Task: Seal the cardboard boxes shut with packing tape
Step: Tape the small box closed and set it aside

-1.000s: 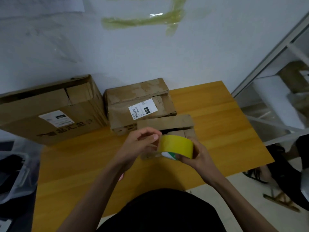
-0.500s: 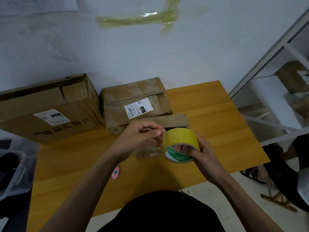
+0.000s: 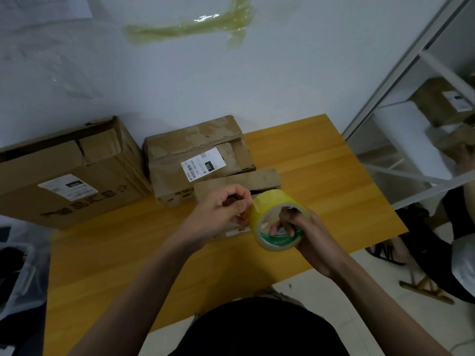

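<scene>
My right hand grips a roll of yellow packing tape, fingers hooked through its core, its opening tipped toward me. My left hand pinches the tape's free end at the roll's left edge. Right behind my hands lies a small flat cardboard box, partly hidden by them. Behind it stands a worn medium box with a white label. A large box sits at the back left against the wall.
All three boxes stand on a yellow wooden table pushed against a white wall. A metal shelf frame rises to the right, with a person's legs beneath it. A clear plastic bin sits left of the table.
The roll has turned in my right hand so its hollow core now faces me. My left fingers have closed on the tape end at the roll's edge. Both hands stayed over the small box.
</scene>
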A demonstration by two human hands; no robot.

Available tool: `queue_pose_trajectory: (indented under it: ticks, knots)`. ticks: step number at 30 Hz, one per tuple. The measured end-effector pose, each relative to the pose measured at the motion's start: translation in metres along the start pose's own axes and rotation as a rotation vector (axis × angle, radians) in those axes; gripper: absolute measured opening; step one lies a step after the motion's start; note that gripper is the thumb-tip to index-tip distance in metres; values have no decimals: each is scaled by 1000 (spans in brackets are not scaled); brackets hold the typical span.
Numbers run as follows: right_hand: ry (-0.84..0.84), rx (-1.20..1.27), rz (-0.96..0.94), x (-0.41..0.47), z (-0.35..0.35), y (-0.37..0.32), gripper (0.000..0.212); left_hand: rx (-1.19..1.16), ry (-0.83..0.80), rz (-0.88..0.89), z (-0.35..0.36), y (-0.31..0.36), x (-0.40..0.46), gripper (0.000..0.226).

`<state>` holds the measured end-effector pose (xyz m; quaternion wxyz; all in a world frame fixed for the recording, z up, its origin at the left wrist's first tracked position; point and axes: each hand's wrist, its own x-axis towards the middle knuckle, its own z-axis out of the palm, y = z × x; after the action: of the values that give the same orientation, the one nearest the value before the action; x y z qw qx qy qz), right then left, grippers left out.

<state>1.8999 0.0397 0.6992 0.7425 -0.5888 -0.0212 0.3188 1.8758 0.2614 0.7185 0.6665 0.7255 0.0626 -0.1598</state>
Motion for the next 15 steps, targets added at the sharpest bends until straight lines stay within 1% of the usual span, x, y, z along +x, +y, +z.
queue_pose_trajectory:
  ticks: [2,3,5,7,9,12,14,15]
  knots:
    - [36,-24,41,-1,-3,-7,43,66,-41,-2,1,2,-2,18]
    - [64,-41,59,-1,-7,-9,45,64,-15,-4,0,4,-3,24]
    - [106,-99,90,-2,-18,-12,50,-13,112,-6,-12,10,-3,34]
    - [176,-27,113,-6,-35,-10,44,-10,185,42,-32,16,2,30]
    - [180,81,112,-8,-44,-8,38,99,148,86,-43,20,8,20]
    - [143,81,62,-6,-34,-9,37,198,20,67,-24,23,12,23]
    - [114,88,25,-3,-19,-10,39,198,4,45,-3,21,11,24]
    - [107,98,20,-3,-15,-10,38,138,26,30,5,19,10,23]
